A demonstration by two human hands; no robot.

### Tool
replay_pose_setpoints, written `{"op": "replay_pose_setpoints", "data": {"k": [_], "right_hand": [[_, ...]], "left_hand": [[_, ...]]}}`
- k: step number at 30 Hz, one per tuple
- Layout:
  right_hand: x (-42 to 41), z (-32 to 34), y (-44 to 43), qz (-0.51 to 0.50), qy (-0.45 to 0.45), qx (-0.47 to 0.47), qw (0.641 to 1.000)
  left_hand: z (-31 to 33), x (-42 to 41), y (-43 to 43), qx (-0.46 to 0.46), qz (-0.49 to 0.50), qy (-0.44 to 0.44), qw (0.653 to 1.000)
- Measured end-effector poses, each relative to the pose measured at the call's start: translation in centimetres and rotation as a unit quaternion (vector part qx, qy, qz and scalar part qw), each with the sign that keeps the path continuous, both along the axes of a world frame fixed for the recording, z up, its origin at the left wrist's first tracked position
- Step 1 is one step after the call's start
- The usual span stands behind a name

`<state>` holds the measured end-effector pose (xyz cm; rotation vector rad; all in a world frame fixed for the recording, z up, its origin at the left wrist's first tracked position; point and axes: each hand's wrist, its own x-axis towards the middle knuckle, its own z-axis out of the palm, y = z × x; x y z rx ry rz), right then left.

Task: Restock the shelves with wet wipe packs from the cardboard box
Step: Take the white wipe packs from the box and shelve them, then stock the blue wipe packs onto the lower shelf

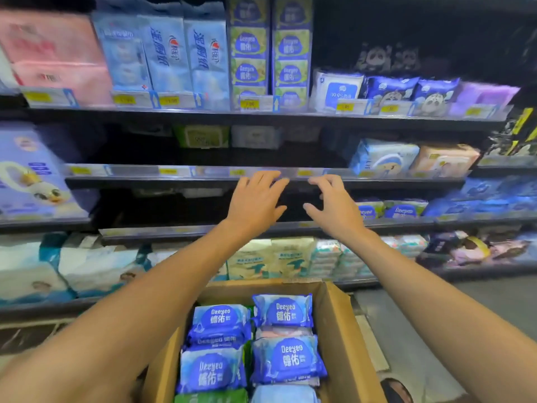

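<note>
**A:** Where are the wet wipe packs at this moment?

**B:** In the cardboard box (337,321) at the bottom of the view, under the person's forearms. In it, blue Deeyeo packs (286,359) sit in two rows, labels toward the camera and pressed close together. A green pack (212,397) shows at the near end of the left row.

**A:** And the hands?

**B:** Both are up at the shelves and hold nothing. The left hand (257,199) has straight, slightly spread fingers, with the tips at the front edge of the middle shelf (174,171). The right hand (331,205), just beside it, has half-bent fingers held apart and the thumb out toward the left hand. Behind them is a dark stretch of the shelf below, and shelved Deeyeo packs (404,210) lie toward that shelf's right end.

**A:** How would a pack handle?

**B:** Probably soft and squashy, with some weight from the damp wipes, and the film wrapper is likely slick. A pinch on a crimped end seam might slip. A hold across the middle seems safer, thumb on one long side and fingers on the other. Since the packs are tight in the box, the uppermost one in the right row looks easiest to lift.
</note>
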<state>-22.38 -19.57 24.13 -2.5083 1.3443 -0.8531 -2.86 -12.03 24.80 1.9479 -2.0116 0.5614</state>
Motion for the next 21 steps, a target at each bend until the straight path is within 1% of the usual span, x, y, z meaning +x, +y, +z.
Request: {"op": "replay_pose_setpoints", "data": {"k": [3, 7, 10, 13, 16, 19, 21], "right_hand": [[0.3, -3.6, 2.5, 0.006, 0.018, 0.039, 0.999], [0.1, -8.8, 4.9, 0.019, 0.047, 0.094, 0.994], [-0.4, -12.8, 6.7, 0.026, 0.037, 0.172, 0.984], [-1.2, -16.2, 8.6, 0.009, 0.059, 0.220, 0.974], [-2.2, -20.4, 9.5, -0.013, 0.065, 0.288, 0.955], [-3.6, -24.7, 10.0, -0.042, 0.065, 0.366, 0.927], [-4.6, -27.2, 10.2, -0.052, 0.061, 0.406, 0.910]], "left_hand": [[-4.2, 0.7, 2.9, 0.037, 0.009, 0.028, 0.999], [-9.9, 1.2, 6.2, 0.118, 0.025, 0.081, 0.989], [-14.6, 0.7, 8.4, 0.186, 0.034, 0.136, 0.972], [-18.9, 0.0, 10.0, 0.244, 0.035, 0.182, 0.952], [-22.5, -0.9, 11.1, 0.296, 0.055, 0.263, 0.917], [-25.3, -2.3, 12.1, 0.338, 0.076, 0.364, 0.864], [-27.2, -3.1, 12.5, 0.362, 0.096, 0.416, 0.829]]}}
